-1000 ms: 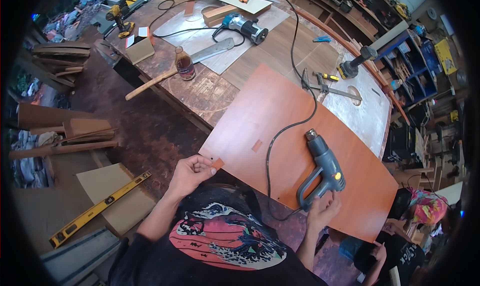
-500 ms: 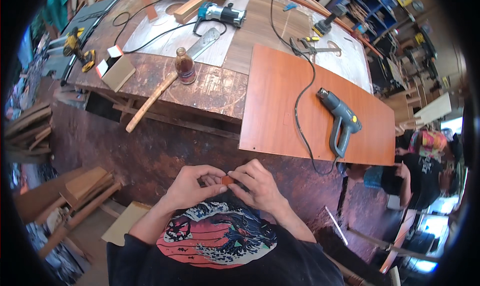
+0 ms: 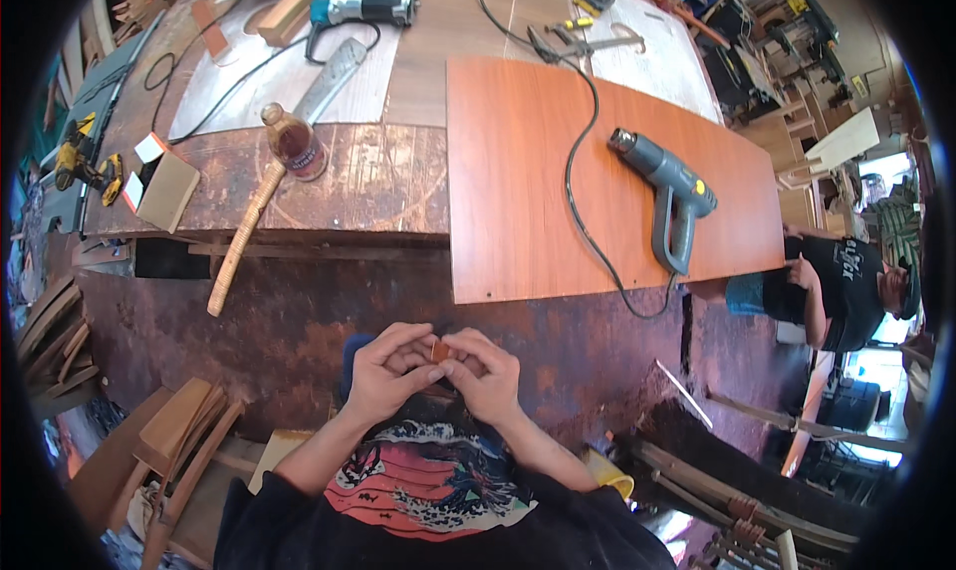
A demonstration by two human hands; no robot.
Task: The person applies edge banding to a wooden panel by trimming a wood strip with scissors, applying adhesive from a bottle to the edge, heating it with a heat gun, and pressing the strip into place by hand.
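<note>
The workbench (image 3: 393, 187) is bearing an orange-brown panel (image 3: 518, 172) that is overhanging its front, perhaps for easy reach. A heat gun (image 3: 679, 204) is lying on the panel, likely leaving both hands free. Short of the bench, the left hand (image 3: 383, 376) and right hand (image 3: 489, 376) are narrowly pinching a small orange-brown piece (image 3: 438, 351) between them, seemingly for steadiness.
</note>
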